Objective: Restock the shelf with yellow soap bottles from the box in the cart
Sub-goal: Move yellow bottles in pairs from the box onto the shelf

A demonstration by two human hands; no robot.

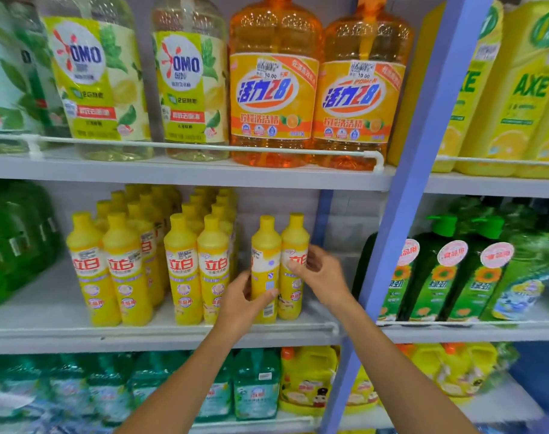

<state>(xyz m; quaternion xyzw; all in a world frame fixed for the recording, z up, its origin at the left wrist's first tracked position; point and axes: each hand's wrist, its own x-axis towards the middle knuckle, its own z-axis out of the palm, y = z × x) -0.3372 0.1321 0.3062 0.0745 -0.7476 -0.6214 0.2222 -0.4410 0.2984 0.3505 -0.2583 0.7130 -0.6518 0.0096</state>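
Your left hand [241, 303] grips one yellow soap bottle [266, 255] low on its body, its back label facing you. Your right hand [320, 274] curls round a second yellow bottle [295, 239] that touches the first on its right. Both stand upright on the white middle shelf [47, 308], just behind its front rail [321, 324]. Left of your hands, rows of matching yellow bottles [185, 267] run back toward the wall. Right of your hands rises a blue post [423, 151], with green bottles [439, 277] past it. Above, orange jugs [273, 89] stand on the upper shelf [173, 173].
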